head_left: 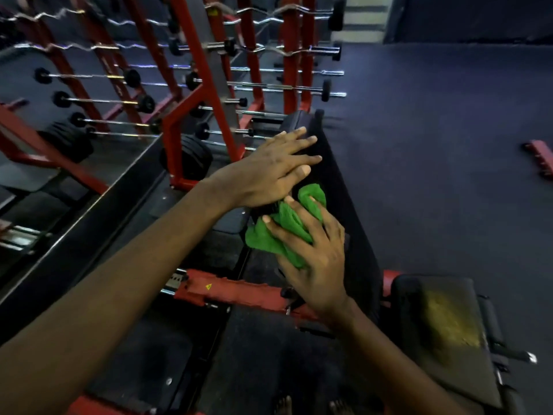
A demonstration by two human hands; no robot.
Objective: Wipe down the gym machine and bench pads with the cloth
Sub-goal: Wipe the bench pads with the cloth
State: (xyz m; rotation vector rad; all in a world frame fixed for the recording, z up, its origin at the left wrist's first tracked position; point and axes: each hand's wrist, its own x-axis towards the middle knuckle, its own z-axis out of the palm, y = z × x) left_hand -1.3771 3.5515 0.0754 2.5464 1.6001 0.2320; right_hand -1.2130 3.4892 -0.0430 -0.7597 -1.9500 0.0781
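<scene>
While cloth (284, 232) meets pad (342, 178), barbell racks (206, 73) stand beside.

A gym: barbell racks (119, 85), padded bench (344, 175).

Views: one. Head camera, worn by the person; wide-angle, edges bowed.
Facing: forward and steeply down, along both forearms.
Nearest, mid-frame: left hand (269, 172), right hand (317, 253), green cloth (287, 232).
Beyond the hands: inclined back pad (344, 199).
Lower right: seat pad (443, 324).
Far, upper left: red barbell rack (291, 79).
Upper right: dark floor (449, 145).
Bottom edge: the person's toes (284, 404).
</scene>
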